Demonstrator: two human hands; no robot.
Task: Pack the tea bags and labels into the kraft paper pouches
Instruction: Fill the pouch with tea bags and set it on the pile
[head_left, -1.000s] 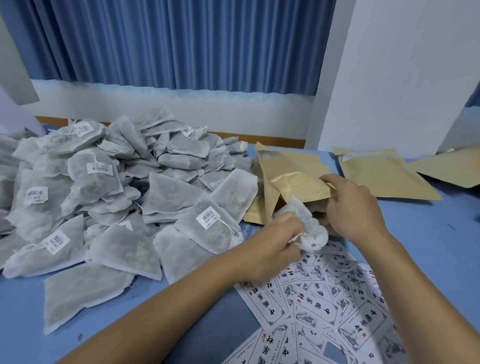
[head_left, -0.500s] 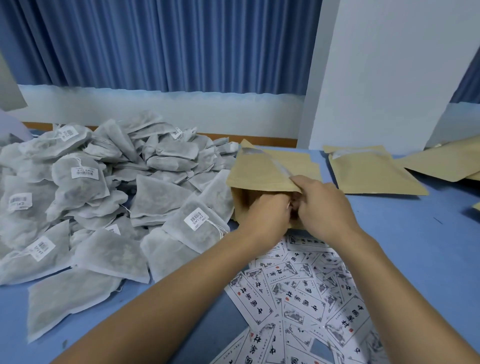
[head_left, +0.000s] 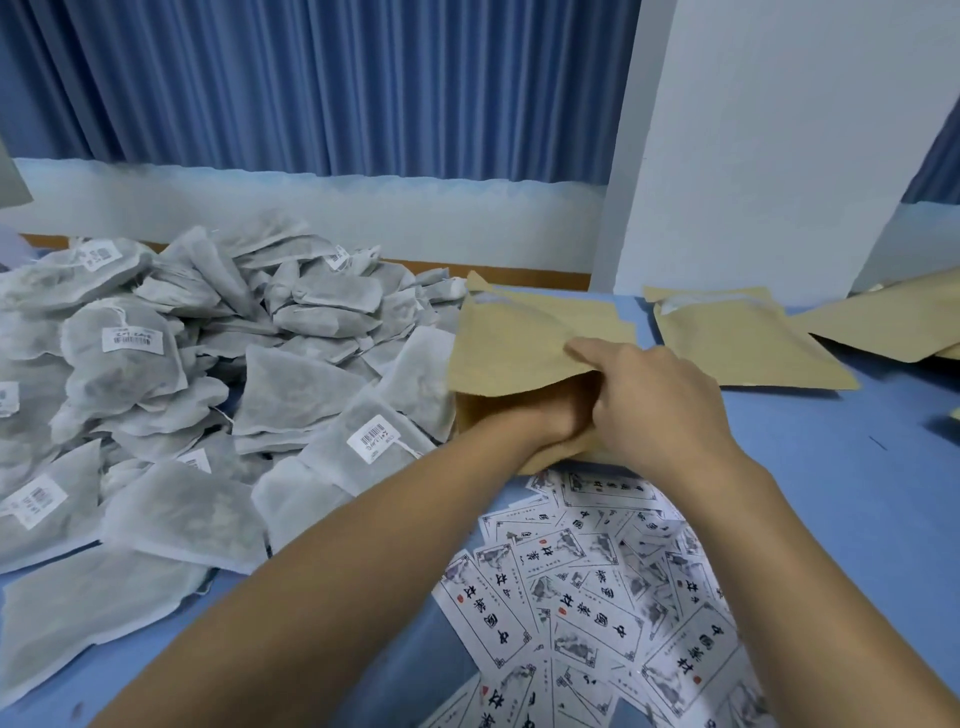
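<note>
Pouch (head_left: 509, 348), gripped by right hand (head_left: 660, 410), now hides left hand (head_left: 553, 415) deeper.

A hand-packing workroom is indicated by heaped grey mesh tea bags (head_left: 291, 384), brown kraft paper pouches (head_left: 743, 343) and white printed labels (head_left: 597, 618) spread on a blue table (head_left: 857, 493).

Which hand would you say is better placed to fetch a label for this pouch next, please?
Left. The right hand grips the kraft pouch by its upper flap, holding the mouth open; the left hand, fingers hidden inside, could probably withdraw onto the labels just below.
</note>
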